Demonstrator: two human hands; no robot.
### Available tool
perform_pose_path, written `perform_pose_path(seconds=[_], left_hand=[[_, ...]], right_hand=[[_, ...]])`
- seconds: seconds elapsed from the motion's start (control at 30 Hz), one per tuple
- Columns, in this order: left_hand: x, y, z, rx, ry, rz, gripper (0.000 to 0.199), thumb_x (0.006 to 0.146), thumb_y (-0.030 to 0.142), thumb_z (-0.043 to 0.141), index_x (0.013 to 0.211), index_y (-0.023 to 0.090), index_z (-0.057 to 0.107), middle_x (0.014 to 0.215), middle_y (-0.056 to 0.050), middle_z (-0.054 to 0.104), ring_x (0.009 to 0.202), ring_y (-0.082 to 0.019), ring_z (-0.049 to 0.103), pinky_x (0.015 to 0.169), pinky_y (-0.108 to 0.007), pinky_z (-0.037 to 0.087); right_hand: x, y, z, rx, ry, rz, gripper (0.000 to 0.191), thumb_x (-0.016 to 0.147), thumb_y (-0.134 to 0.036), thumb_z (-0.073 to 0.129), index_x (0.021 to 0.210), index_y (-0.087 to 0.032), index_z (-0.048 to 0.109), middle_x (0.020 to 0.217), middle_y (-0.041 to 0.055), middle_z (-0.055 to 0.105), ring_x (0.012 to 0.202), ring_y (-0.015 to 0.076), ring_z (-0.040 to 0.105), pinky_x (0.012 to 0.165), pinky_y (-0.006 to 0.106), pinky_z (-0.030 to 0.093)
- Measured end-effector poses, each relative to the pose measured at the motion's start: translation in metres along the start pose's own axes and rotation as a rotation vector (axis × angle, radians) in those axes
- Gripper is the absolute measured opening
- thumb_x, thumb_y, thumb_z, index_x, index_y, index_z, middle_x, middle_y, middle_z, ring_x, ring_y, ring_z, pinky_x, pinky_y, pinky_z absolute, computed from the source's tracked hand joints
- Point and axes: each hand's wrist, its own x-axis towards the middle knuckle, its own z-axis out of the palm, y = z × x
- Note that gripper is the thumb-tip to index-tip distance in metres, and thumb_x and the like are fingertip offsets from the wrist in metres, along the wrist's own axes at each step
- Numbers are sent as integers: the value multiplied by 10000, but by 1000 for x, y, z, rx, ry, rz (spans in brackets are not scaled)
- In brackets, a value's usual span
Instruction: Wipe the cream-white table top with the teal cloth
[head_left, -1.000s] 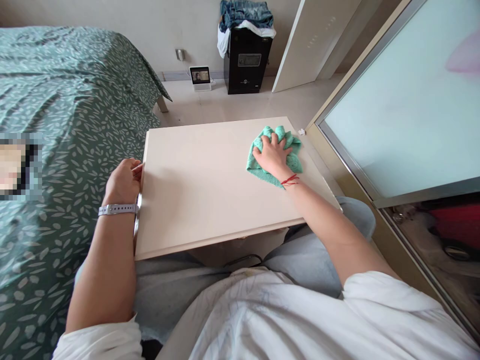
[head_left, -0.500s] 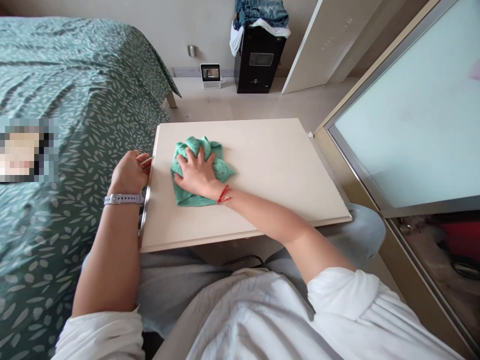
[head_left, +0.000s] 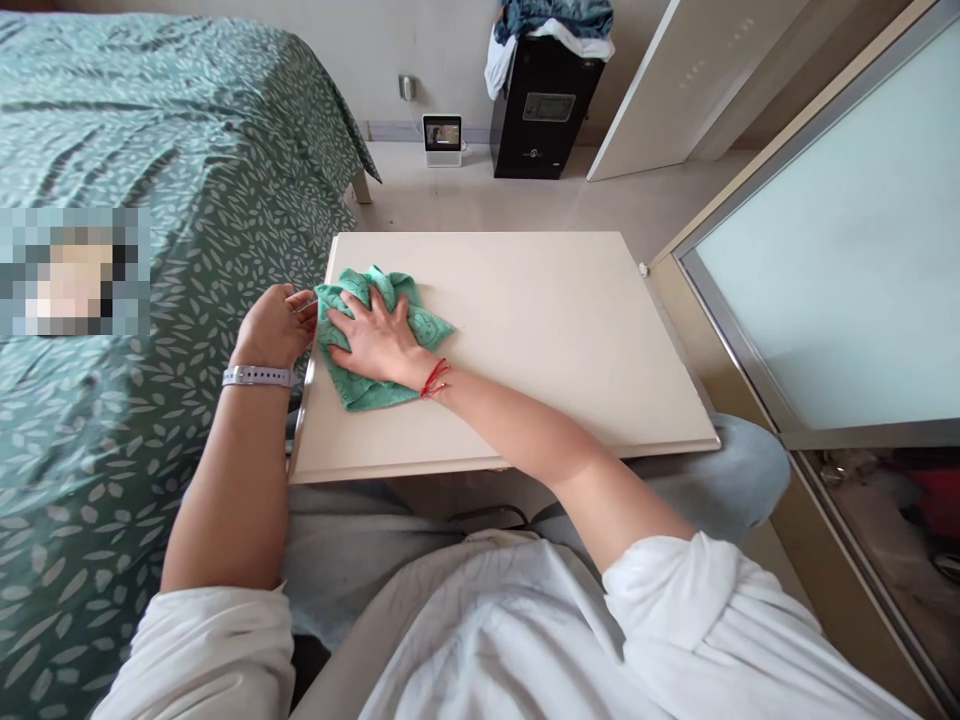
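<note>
A green cloth (head_left: 427, 328) lies crumpled on the left part of a cream tabletop (head_left: 540, 320), its left corner reaching the edge. My right hand (head_left: 375, 335) presses down on the cloth with fingers apart and slightly bent, the fabric bunched around them. A red string bracelet circles that wrist. My left hand (head_left: 274, 328) is at the tabletop's left edge, its fingers curled against the rim; the thumb is hidden. On the left wrist sits a pale strap (head_left: 259, 376). My knees are under the tabletop's near edge.
A bed with a green leaf-patterned cover (head_left: 187, 180) stands close on the left. Beyond the tabletop are a small screen (head_left: 443, 140) on the floor and a black cabinet (head_left: 544, 110) topped with clothes. Frosted sliding doors (head_left: 847, 240) border the right.
My right hand has slid the cloth left, up to the tabletop's left edge beside my left hand. My left hand stays at that edge. The whole view has shifted slightly.
</note>
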Motion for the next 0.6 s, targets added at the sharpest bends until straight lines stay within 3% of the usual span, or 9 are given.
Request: perform_pose_path(seconds=[0.17, 0.33, 0.43, 0.6], left_hand=[[-17, -2, 12, 79, 126, 60, 302, 1249, 162, 474, 1064, 184, 712, 785, -42, 635, 806, -244, 658, 808, -336, 619], [-16, -5, 16, 87, 123, 75, 319, 1280, 173, 471, 1038, 187, 676, 803, -27, 623, 777, -215, 603, 800, -310, 603], [-15, -5, 16, 108, 127, 60, 319, 1270, 150, 456, 1042, 188, 676, 795, -22, 617, 747, -210, 576, 777, -300, 591], [-8, -8, 14, 78, 132, 63, 319, 1290, 174, 454, 1093, 175, 705, 848, -24, 629, 746, -205, 594, 774, -296, 584]], right_hand=[[-14, 44, -6, 26, 33, 122, 728, 1219, -464, 605, 1921, -279, 670, 2137, 187, 419, 1936, 607, 359, 1454, 968, 399], [-47, 124, -19, 11, 97, 310, 744, 1227, -500, 577, 1926, -263, 671, 2104, 195, 467, 1887, 634, 418, 1449, 953, 388], [-83, 184, -29, -21, 159, 449, 721, 1219, -513, 552, 1873, -253, 713, 2066, 245, 501, 1830, 643, 475, 1403, 986, 409], [-162, 272, -42, -87, 275, 763, 668, 1214, -525, 511, 1789, -281, 747, 1982, 262, 575, 1738, 605, 540, 1332, 952, 498]])
